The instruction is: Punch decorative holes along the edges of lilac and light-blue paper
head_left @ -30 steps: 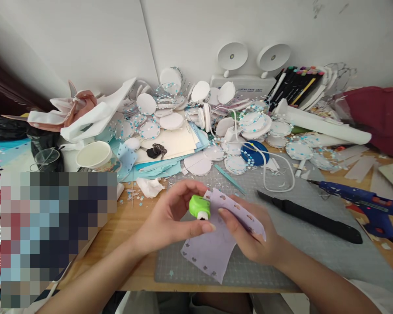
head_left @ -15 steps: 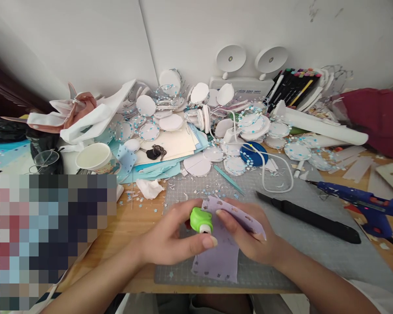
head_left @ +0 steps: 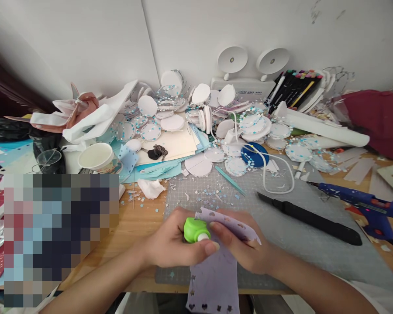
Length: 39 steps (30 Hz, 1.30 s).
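My left hand [head_left: 170, 240] is closed around a small green craft punch [head_left: 194, 230], its thumb pressing near the white part. The punch sits at the left edge of a sheet of purple paper [head_left: 212, 279]. Small heart and flower-like holes run along the paper's edges. My right hand [head_left: 245, 244] pinches the upper part of the sheet between thumb and fingers; its top is folded over toward the right. The lower part of the paper hangs past the table's front edge. Fingers behind the sheet are hidden.
On the grey cutting mat [head_left: 281, 261] lie a black craft knife [head_left: 314, 218], teal tweezers [head_left: 229, 180] and tiny paper bits. A blue glue gun [head_left: 363, 205] rests at right. White discs [head_left: 172, 122], a paper cup [head_left: 96, 158] and markers [head_left: 291, 91] crowd the back.
Both hands have moved slightly down and toward me with the punch and paper. More of the sheet now hangs below the table edge, and the punch has turned a little.
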{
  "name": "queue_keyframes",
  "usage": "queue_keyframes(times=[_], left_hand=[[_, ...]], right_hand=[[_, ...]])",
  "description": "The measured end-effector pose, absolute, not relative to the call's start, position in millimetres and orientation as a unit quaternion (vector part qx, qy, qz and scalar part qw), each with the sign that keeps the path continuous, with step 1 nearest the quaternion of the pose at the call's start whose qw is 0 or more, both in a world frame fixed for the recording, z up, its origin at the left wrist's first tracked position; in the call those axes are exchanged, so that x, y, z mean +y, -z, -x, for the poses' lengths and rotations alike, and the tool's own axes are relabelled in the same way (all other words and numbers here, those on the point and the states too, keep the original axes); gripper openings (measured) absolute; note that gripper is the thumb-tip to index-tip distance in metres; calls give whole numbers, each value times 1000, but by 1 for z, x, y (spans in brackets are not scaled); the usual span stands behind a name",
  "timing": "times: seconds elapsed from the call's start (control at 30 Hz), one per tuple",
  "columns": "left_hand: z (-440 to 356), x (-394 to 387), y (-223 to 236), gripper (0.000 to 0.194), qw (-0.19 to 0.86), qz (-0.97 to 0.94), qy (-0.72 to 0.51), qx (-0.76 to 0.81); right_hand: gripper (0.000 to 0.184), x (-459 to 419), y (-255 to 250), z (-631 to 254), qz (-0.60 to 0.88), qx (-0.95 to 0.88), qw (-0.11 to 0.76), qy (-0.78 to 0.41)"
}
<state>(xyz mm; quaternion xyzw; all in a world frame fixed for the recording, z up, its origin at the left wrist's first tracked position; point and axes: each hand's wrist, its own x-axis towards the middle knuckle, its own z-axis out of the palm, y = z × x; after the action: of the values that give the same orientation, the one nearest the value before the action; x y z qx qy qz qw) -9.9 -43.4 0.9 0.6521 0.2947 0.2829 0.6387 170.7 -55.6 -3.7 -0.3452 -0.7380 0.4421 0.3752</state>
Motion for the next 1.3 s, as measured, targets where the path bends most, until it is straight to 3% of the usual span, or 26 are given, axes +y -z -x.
queue_keyframes(times=[0.8,0.87,0.97,1.03,1.13,1.2,1.3], left_hand=[[9,-43,6,39,636,-660,-299,265],[9,-43,7,39,645,-646,-292,285],[12,-41,8,39,680,-608,-255,320],[13,-40,7,41,713,-578,-213,334],[13,-36,6,38,753,-542,-155,339],[11,-34,6,37,758,-538,-134,344],[8,-31,8,46,751,-538,-144,354]], right_hand=[[31,-60,14,-167,376,-669,343,-542],[27,-59,12,-169,386,-657,349,-545],[6,-51,2,-177,376,-655,380,-534],[25,-45,-6,-182,347,-682,381,-519],[50,-38,-14,-185,284,-756,314,-498],[49,-37,-13,-182,267,-780,290,-486],[31,-36,-5,-178,300,-773,323,-457]])
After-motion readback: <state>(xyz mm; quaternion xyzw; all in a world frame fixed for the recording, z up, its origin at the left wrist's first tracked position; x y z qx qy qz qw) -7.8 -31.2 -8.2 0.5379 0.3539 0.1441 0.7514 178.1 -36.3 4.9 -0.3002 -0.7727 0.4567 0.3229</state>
